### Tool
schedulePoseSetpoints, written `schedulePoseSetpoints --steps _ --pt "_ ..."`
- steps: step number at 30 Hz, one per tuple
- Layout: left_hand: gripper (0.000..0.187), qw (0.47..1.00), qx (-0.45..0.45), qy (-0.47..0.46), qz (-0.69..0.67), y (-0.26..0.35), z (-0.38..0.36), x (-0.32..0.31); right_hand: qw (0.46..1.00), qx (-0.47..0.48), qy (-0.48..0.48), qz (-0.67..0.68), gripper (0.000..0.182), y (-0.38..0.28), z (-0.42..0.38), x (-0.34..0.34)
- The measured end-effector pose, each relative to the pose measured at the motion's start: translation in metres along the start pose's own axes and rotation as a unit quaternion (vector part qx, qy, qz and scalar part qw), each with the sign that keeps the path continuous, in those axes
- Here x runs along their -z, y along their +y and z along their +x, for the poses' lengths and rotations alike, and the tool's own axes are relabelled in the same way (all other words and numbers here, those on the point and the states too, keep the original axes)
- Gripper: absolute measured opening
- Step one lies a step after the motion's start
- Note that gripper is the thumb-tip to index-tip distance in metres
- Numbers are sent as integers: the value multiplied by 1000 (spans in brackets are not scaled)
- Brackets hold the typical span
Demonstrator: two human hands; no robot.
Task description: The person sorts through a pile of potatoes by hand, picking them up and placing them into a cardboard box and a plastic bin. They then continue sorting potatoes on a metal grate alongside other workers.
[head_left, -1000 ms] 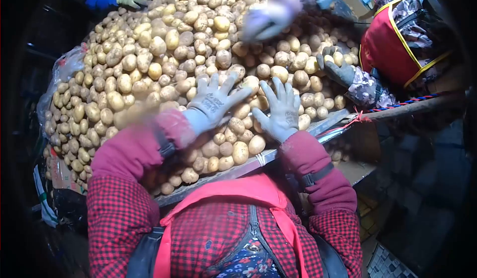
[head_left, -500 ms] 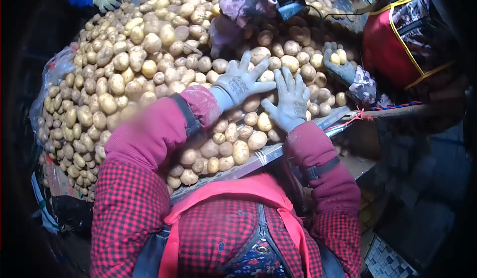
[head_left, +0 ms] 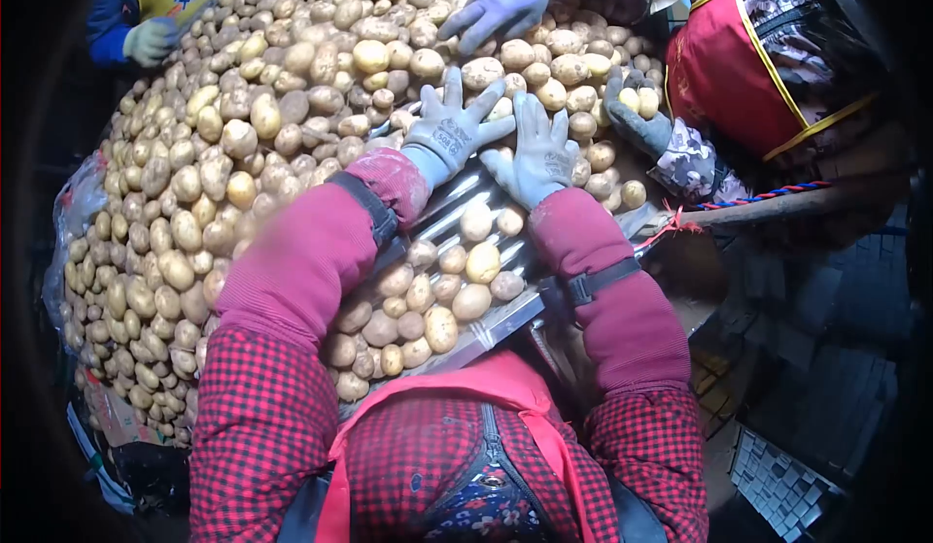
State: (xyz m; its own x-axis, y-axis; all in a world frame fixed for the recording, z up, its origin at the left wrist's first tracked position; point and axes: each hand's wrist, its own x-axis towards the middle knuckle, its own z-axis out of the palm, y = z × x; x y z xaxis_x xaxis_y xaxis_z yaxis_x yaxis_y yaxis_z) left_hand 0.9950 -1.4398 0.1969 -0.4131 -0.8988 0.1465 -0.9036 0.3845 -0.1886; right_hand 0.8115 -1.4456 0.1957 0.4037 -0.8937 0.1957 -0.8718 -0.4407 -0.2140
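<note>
1. Near edge: a loose group of rounded, yellow-brown potatoes [head_left: 441,329] lies on the metal counter [head_left: 486,333], on the body side of both hands.
2. Mid-surface: ridged, shiny metal shows between this group and the wrists.
3. Left hand [head_left: 452,133], grey-gloved: palm down, fingers spread, pinching nothing visible. Right hand [head_left: 540,152], grey-gloved: palm down, thumb out, fingers closer together; any contact beneath cannot be told.
4. Key relation: an oblong, pale-brown potato [head_left: 483,73] lies directly beyond the left fingertips, long axis roughly left to right. The left hand is nearer.
5. Beyond and leftward: the broad potato heap [head_left: 175,271] covers the surface.
6. Ahead: a co-worker's lilac-gloved hand [head_left: 510,1] reaches over the heap. Right: a dark-gloved hand [head_left: 637,125] cups small potatoes [head_left: 639,102].
7. Far left: another person's pale-gloved hand [head_left: 151,42] rests at the heap's edge.
</note>
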Motion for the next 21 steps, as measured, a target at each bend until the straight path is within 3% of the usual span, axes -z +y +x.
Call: schedulePoseSetpoints --steps 4,6,7,12,14,16,18,21 --pt "67 993 51 -82 -71 -7 25 9 991 -93 -58 77 92 14 33 1" --pt "53 994 -6 31 -101 -26 40 -11 985 -75 -67 142 86 34 51 -4" --pt "54 995 23 -14 -95 -24 50 -12 988 -88 -64 106 83 38 55 -9" --pt "70 993 70 -19 -92 -29 87 -12 990 -111 -22 84 81 51 82 -16" --pt "71 971 57 -3 -234 -35 99 -26 990 -114 -14 88 79 58 85 -23" --pt "59 922 80 -150 -347 -44 109 -23 992 -95 -1 81 79 58 86 -18" --pt "52 952 54 -159 -256 -51 110 -54 983 -122 -58 122 80 56 87 -9" --pt "52 928 87 -265 -246 -56 98 -26 991 -84 -41 95 83 62 80 -20"
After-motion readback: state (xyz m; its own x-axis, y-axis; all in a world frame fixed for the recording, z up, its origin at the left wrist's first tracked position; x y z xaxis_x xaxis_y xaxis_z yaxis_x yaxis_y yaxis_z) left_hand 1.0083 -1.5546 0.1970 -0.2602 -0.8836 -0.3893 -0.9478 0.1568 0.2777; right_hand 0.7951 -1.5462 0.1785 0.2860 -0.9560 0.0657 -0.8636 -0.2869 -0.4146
